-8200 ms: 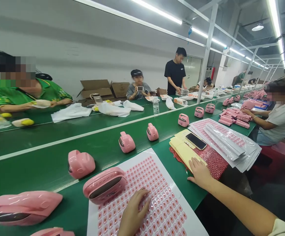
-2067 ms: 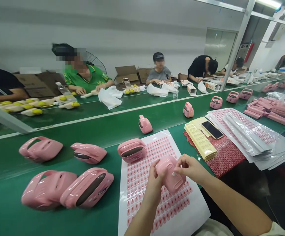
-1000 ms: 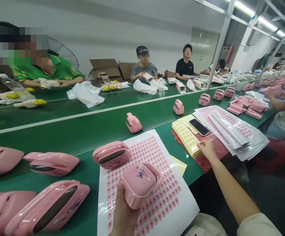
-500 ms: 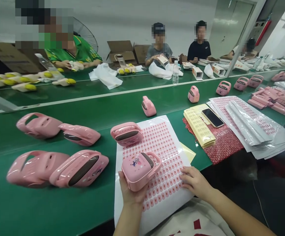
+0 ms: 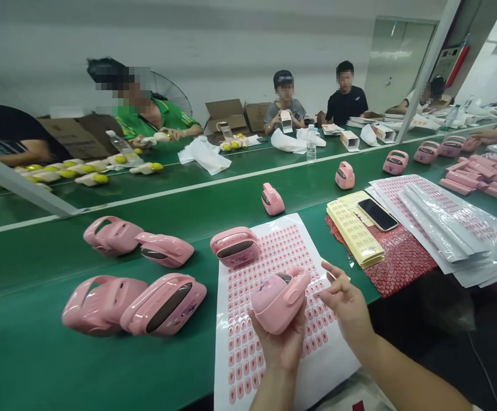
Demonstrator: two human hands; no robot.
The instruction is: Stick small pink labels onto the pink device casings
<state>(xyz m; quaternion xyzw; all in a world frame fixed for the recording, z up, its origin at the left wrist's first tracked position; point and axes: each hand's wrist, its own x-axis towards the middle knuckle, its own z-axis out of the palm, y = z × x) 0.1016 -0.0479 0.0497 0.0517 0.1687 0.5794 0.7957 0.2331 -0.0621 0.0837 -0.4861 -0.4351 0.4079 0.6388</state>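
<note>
My left hand (image 5: 280,342) holds a small pink portable speaker (image 5: 276,302) from below, its carry handle tilted up toward the right. Printed figures show on its front, which faces up and left. Close to the speaker's right side is my right hand (image 5: 347,305), raised, with thumb and forefinger apart; whether a small sticker clings to a fingertip I cannot make out. Under both hands lies a white sheet of small pink oval stickers (image 5: 240,342). Another pink speaker (image 5: 235,246) rests on the sheet's far left corner.
Several pink speakers (image 5: 165,305) lie to the left on the green table (image 5: 25,365); more stand along the belt. At right are yellow sticker sheets (image 5: 355,228), a phone (image 5: 377,214), red bubble wrap (image 5: 403,262) and plastic-covered sheets (image 5: 445,222). Co-workers (image 5: 158,120) sit opposite.
My left hand has turned the speaker, bringing its handle side toward my right hand. My right hand has lifted from the sheet's right edge and risen beside the speaker. The head view has shifted left.
</note>
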